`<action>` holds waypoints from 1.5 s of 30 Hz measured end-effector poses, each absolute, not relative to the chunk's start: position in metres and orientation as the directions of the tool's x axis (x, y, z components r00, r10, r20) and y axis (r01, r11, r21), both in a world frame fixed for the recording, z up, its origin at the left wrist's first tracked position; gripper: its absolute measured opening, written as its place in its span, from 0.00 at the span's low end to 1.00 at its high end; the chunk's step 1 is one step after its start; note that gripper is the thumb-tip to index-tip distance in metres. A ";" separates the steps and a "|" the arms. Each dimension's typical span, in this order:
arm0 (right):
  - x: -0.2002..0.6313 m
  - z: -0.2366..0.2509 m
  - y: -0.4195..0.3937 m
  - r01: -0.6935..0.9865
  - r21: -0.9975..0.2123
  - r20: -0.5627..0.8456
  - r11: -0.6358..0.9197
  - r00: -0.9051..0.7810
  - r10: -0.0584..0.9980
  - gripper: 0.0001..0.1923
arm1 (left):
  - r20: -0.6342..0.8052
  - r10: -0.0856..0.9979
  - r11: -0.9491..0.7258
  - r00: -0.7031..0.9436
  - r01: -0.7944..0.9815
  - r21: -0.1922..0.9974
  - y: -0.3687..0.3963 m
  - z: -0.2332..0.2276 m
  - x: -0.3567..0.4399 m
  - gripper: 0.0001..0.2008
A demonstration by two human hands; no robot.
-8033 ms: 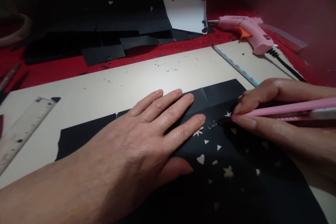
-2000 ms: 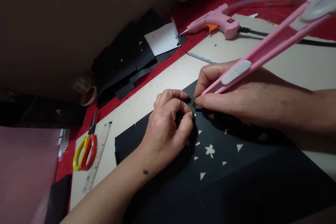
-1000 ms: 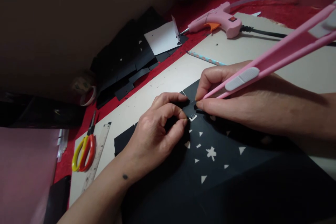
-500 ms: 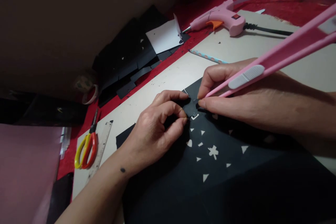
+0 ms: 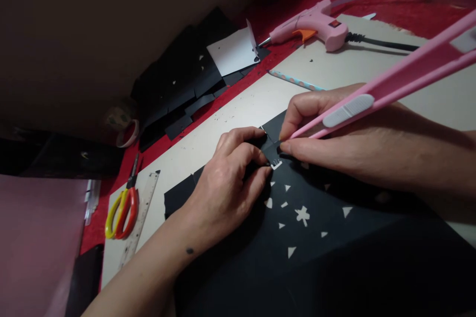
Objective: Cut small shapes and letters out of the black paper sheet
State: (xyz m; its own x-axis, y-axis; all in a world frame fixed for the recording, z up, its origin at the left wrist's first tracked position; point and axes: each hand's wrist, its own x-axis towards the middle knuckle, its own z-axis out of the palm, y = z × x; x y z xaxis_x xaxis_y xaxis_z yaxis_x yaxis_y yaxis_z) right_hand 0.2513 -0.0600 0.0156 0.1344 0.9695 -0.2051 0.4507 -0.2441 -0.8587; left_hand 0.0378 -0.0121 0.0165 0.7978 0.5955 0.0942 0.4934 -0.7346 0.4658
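Observation:
A pink utility knife (image 5: 386,86) with a pale ribbed slider slants down from the upper right. My right hand (image 5: 334,133) grips it close to the tip; its fingers hide the blade. Under both hands lies a sheet of black card (image 5: 260,257), with white showing through triangles, a flower shape (image 5: 302,215) and other small cut-outs. My left hand (image 5: 230,173) bends over the sheet's upper part, thumb and fingertips pressed together on the card. Just beside those fingertips is a small white L-shaped cut-out (image 5: 276,165), below the right fingertips.
Orange-and-yellow scissors (image 5: 122,213) and a clear ruler (image 5: 143,215) lie at left on the white board (image 5: 230,109). A blue patterned pencil (image 5: 295,80) rests beyond the right hand. Farther back are a pink glue gun (image 5: 312,25), black card scraps (image 5: 178,79) and tape rolls (image 5: 127,132).
My left hand has shifted slightly right, its thumb closer to the L-shaped cut-out. My right hand and the knife have barely moved.

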 end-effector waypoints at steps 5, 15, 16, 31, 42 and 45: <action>0.252 0.016 -0.058 0.436 -0.881 -0.158 -0.185 0.098 0.983 0.07 | 0.119 0.607 -0.727 0.786 0.489 0.481 -0.013 0.013 0.040 0.03; 0.252 0.017 -0.059 0.474 -0.867 -0.129 -0.157 0.092 0.987 0.06 | 0.017 0.664 -0.591 0.747 0.511 0.624 -0.015 0.020 0.042 0.06; 0.252 0.017 -0.060 0.471 -0.868 -0.128 -0.157 0.094 0.987 0.06 | 0.001 0.684 -0.556 0.730 0.520 0.648 -0.013 0.023 0.041 0.05; 0.253 0.023 -0.063 0.398 -0.906 -0.126 -0.141 0.064 0.990 0.08 | 0.317 0.823 -0.539 0.471 0.823 0.177 0.031 0.028 0.015 0.04; 0.258 0.010 -0.067 0.460 -0.888 0.009 0.013 -0.012 1.000 0.06 | 0.227 0.500 -0.832 0.836 0.390 0.395 -0.003 0.001 0.042 0.16; 0.258 0.011 -0.068 0.465 -0.885 -0.007 0.005 -0.024 1.000 0.05 | 0.193 0.506 -0.826 0.841 0.407 0.391 0.000 -0.002 0.041 0.19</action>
